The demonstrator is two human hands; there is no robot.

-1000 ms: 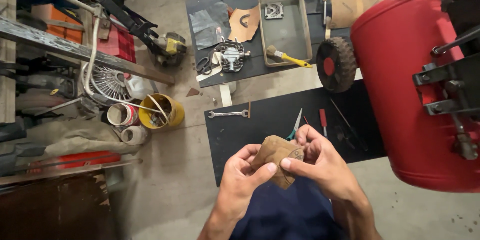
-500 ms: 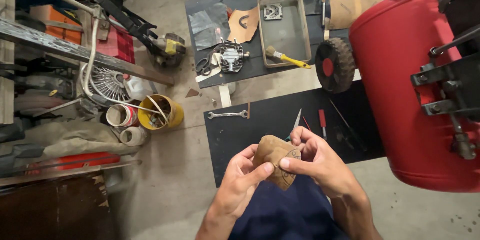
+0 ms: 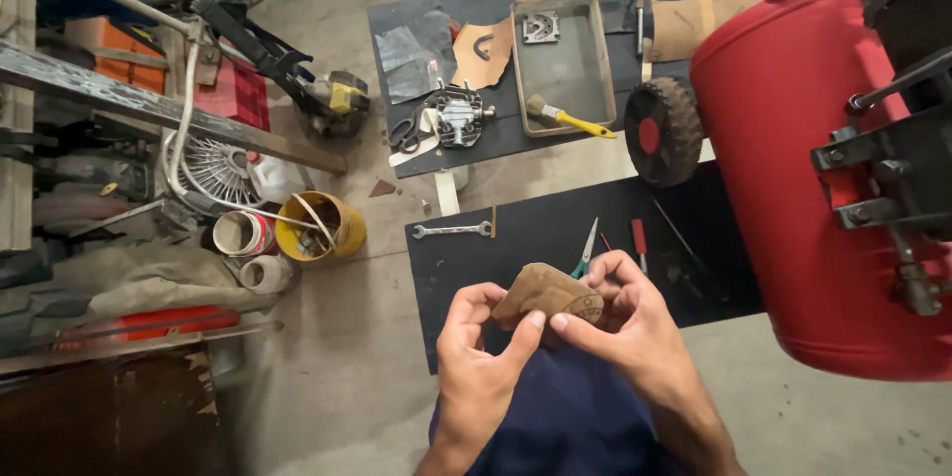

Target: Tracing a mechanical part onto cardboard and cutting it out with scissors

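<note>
A small piece of brown sandpaper (image 3: 548,295) is held up in the air, low in the middle of the view, above a dark blue lap and in front of a black mat. It is curved and partly folded over, so that its plain tan backing is turned upward, and a round dark printed mark is seen near its right end. Its left edge is pinched by the left hand (image 3: 478,352), with the thumb pressed against the underside, and its right end is gripped by the right hand (image 3: 623,322), whose fingers are curled over the top. The sheet's abrasive face cannot be made out.
</note>
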